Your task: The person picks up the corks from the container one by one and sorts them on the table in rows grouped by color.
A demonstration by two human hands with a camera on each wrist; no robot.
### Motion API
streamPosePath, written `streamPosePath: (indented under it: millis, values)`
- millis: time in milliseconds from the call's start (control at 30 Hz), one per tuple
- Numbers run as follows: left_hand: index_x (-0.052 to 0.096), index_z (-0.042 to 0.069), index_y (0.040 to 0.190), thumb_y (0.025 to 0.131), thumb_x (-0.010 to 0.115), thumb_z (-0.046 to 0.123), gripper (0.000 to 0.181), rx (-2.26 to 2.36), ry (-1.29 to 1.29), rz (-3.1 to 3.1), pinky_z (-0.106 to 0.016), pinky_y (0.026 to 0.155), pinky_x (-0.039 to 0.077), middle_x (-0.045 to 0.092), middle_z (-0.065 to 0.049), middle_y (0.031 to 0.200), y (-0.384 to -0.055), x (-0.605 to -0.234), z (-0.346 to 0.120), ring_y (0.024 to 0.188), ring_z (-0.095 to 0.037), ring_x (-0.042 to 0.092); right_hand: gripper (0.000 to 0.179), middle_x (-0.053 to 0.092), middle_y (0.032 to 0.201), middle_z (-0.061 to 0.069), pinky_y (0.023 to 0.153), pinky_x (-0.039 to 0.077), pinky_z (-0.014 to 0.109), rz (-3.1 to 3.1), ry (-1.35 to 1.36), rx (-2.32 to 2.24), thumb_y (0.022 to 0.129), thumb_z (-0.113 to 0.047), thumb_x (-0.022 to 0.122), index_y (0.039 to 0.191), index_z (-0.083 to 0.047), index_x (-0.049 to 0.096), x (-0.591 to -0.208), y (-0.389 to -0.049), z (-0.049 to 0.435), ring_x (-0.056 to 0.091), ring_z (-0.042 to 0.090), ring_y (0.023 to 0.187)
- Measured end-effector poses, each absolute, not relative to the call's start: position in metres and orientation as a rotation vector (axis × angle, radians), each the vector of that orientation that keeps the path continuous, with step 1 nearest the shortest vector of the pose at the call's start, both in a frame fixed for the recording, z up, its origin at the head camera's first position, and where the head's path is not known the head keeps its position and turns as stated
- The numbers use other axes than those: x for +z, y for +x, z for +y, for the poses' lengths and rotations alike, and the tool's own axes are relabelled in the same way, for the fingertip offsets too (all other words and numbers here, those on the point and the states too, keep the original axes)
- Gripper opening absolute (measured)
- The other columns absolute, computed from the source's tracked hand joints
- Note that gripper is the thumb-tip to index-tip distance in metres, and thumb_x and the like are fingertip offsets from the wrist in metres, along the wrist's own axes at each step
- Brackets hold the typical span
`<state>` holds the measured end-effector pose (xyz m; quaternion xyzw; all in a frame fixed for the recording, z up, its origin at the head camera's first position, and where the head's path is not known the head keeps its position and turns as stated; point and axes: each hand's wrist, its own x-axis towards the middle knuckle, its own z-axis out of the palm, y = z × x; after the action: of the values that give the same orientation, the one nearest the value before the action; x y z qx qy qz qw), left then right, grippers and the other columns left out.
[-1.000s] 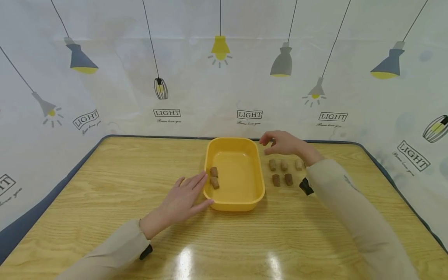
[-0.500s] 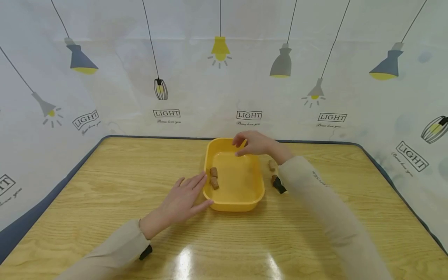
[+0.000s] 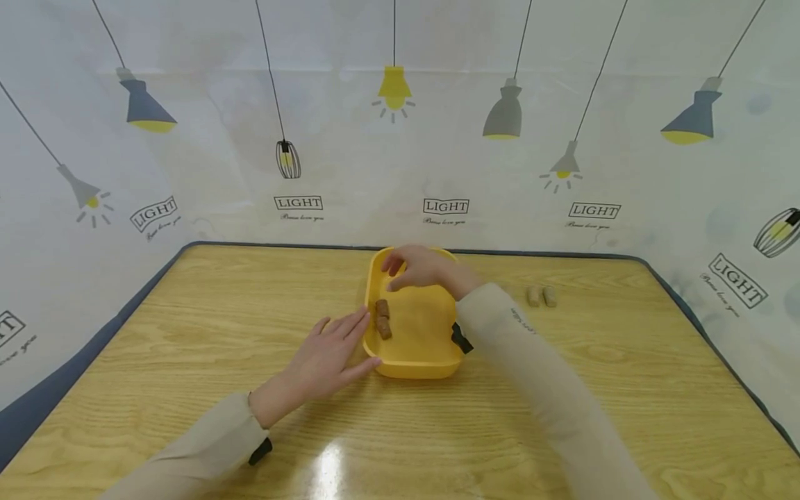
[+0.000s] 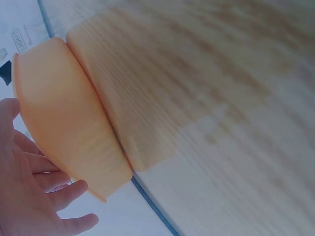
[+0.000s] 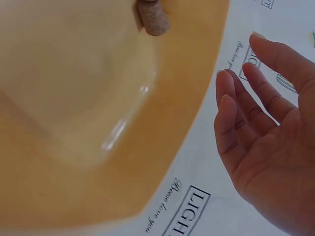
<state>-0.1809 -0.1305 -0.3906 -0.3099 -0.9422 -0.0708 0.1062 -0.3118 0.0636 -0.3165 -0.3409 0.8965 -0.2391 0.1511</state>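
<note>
In the head view my left hand (image 3: 328, 354) lies with straight fingers at the left rim of a yellow plastic basin (image 3: 412, 369). The left wrist view has those fingers spread beside the basin's outer wall (image 4: 69, 113). Over the far part of the basin hovers my right hand (image 3: 415, 269), thumb apart from the loosely bent fingers. Nothing shows between the fingers of the right hand (image 5: 266, 123) in the right wrist view. Two short brown cork-like cylinders (image 3: 383, 328) lie end to end inside, along the basin's left wall.
Two paler cylinders (image 3: 541, 296) stand on the wooden table (image 3: 219, 312) to the right of the basin. The right sleeve (image 3: 525, 347) crosses the table and hides part of it. A wall covering with printed lamps (image 3: 375, 160) rises behind the table's far edge.
My right hand has moved left from above the cylinders beside the basin to over the basin's inside. Its sleeve now covers the nearer cylinders there. My left hand has stayed put.
</note>
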Motion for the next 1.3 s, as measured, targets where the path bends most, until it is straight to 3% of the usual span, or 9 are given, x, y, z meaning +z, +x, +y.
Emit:
streamPosePath:
  millis: [300, 567, 800, 1000, 1300]
  values:
    - [0.034, 0.000, 0.135, 0.088, 0.036, 0.056, 0.073, -0.196, -0.923, -2.773, -0.052, 0.094, 0.024, 0.030, -0.012, 0.139, -0.181, -0.389, -0.131, 0.121, -0.026, 0.034, 0.033, 0.057, 0.103, 0.010, 0.073, 0.044, 0.027, 2.557, -0.899, -0.668, 0.078, -0.014, 0.067, 0.107, -0.003, 0.057, -0.335, -0.318, 0.054, 0.052, 0.018, 0.093]
    - [0.034, 0.000, 0.135, 0.087, 0.037, 0.056, 0.073, -0.203, -0.916, -2.775, -0.051, 0.094, 0.024, 0.030, -0.011, 0.139, -0.181, -0.390, -0.131, 0.121, -0.026, 0.034, 0.031, 0.055, 0.101, 0.008, 0.063, 0.046, 0.025, 2.519, -0.747, -0.624, 0.079, -0.011, 0.065, 0.108, -0.006, 0.057, -0.347, -0.322, 0.049, 0.052, 0.018, 0.080]
    - [0.033, 0.001, 0.135, 0.088, 0.036, 0.056, 0.073, -0.210, -0.909, -2.769, -0.051, 0.094, 0.024, 0.029, -0.011, 0.139, -0.181, -0.392, -0.130, 0.121, -0.025, 0.034, 0.032, 0.054, 0.100, 0.007, 0.063, 0.045, 0.025, 2.477, -0.671, -0.622, 0.079, -0.009, 0.064, 0.109, -0.006, 0.056, -0.358, -0.321, 0.050, 0.053, 0.017, 0.078]
    - [0.032, 0.002, 0.136, 0.088, 0.036, 0.056, 0.072, -0.211, -0.909, -2.760, -0.051, 0.094, 0.024, 0.030, -0.011, 0.139, -0.182, -0.392, -0.131, 0.121, -0.025, 0.034, 0.030, 0.053, 0.100, 0.006, 0.071, 0.045, 0.028, 2.430, -0.588, -0.654, 0.078, -0.008, 0.064, 0.107, -0.009, 0.057, -0.369, -0.325, 0.048, 0.052, 0.018, 0.082]
    - [0.031, 0.002, 0.137, 0.088, 0.036, 0.056, 0.073, -0.201, -0.912, -2.770, -0.051, 0.095, 0.024, 0.029, -0.011, 0.140, -0.181, -0.391, -0.130, 0.121, -0.025, 0.034, 0.032, 0.053, 0.094, 0.006, 0.067, 0.044, 0.026, 2.467, -0.726, -0.642, 0.071, -0.011, 0.071, 0.101, -0.010, 0.059, -0.389, -0.336, 0.047, 0.050, 0.018, 0.081]
